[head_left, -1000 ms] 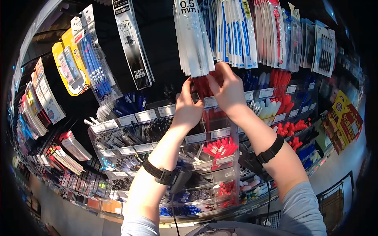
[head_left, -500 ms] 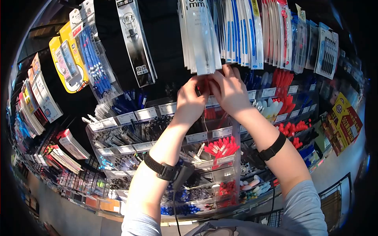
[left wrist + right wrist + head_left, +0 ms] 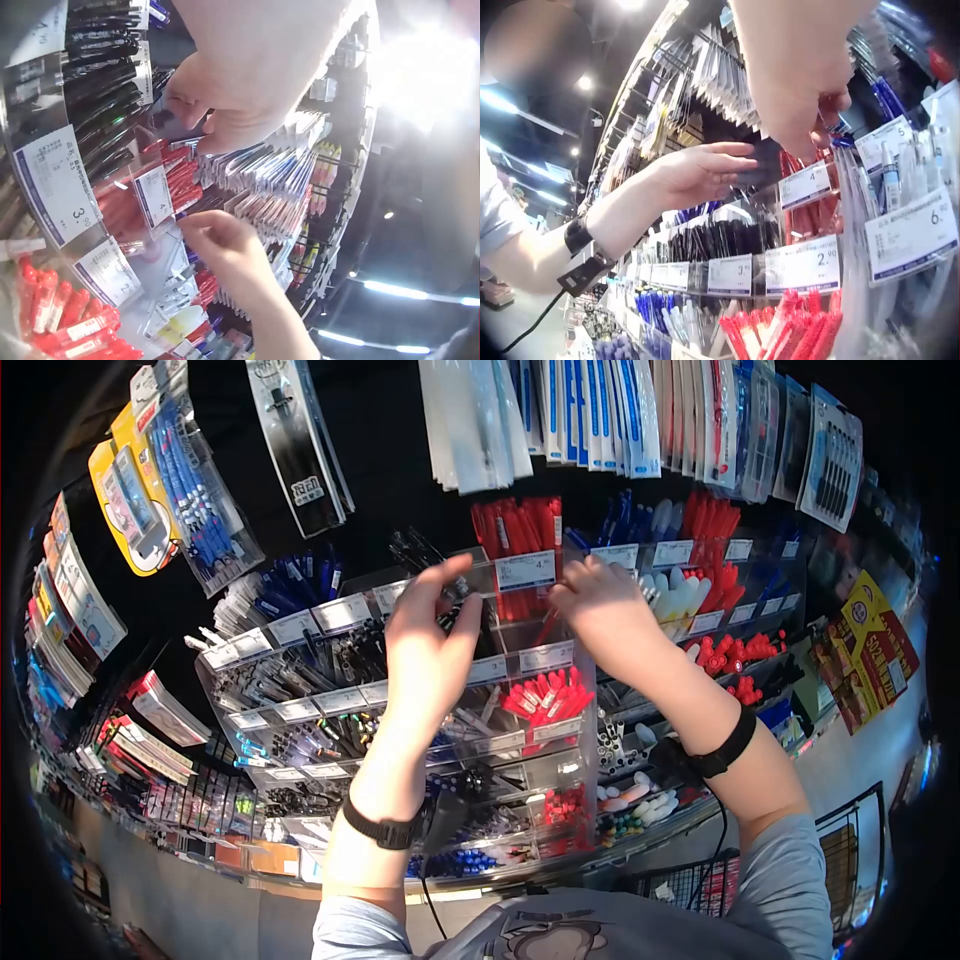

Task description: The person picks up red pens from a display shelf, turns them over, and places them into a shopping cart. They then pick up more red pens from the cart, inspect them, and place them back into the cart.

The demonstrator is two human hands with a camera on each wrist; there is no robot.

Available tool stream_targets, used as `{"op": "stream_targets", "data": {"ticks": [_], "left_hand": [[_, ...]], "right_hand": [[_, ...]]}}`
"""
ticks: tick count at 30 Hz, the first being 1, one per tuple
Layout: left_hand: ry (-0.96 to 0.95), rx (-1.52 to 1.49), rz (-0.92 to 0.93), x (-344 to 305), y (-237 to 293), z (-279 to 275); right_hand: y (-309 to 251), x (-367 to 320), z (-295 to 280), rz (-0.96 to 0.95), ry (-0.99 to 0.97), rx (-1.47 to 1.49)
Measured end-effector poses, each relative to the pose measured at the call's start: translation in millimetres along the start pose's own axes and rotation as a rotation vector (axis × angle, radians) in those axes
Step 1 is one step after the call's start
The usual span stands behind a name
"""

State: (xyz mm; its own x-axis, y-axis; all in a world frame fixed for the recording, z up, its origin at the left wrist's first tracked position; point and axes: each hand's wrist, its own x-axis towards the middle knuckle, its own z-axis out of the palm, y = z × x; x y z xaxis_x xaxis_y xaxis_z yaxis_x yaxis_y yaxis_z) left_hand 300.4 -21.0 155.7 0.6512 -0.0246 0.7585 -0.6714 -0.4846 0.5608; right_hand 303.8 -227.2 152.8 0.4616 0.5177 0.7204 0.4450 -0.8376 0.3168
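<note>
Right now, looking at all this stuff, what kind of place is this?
Probably a stationery shop: bunches of red pens stand ready to pick, price tags show numbers, and packets hang in rows above.

**Pale sleeves, dark front, wired at both wrists**

My operator wears short sleeves: the left sleeve (image 3: 360, 930) and right sleeve (image 3: 788, 880) are pale grey-blue, loosely creased. The shirt front (image 3: 650, 918) is a darker grey, with a cartoon print (image 3: 550, 942) of rounded, outlined shapes that my head view cuts off at the bottom. Left grip (image 3: 425, 645) and right grip (image 3: 608, 605) are bare. Black bands circle both forearms: the left strap (image 3: 378, 828) and the right strap (image 3: 728, 745). On the left one I see a dark, square-cornered camera module (image 3: 585, 274). A thin black left cable (image 3: 432, 910) and right cable (image 3: 725, 822) trail below.
</note>
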Motion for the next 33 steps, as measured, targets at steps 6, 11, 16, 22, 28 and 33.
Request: {"op": "stream_targets", "data": {"ticks": [6,11,16,22,28,33], "left_hand": [[-0.105,-0.233,-0.224,-74.0,13.4,-16.1],[-0.104,-0.236,-0.305,-118.7,13.2,-27.0],[-0.093,-0.262,-0.373,-146.4,14.4,-43.0],[0.018,-0.325,-0.354,-160.3,38.5,-44.9],[-0.14,-0.697,-0.408,-174.4,45.0,-48.7],[-0.033,-0.944,-0.544,-184.6,33.5,-54.7]], "right_hand": [[-9.1,3.3,27.2,-0.17,-0.198,-0.171],[-10.8,15.2,26.1,-0.229,-0.321,-0.317],[-12.9,17.2,-21.6,-0.203,-0.109,-0.283],[-50.4,-44.3,-106.3,0.217,-0.072,0.398],[-106.6,-100.9,-107.3,0.486,-0.089,0.867],[-122.5,-121.1,-97.2,0.761,0.013,1.074]]}}
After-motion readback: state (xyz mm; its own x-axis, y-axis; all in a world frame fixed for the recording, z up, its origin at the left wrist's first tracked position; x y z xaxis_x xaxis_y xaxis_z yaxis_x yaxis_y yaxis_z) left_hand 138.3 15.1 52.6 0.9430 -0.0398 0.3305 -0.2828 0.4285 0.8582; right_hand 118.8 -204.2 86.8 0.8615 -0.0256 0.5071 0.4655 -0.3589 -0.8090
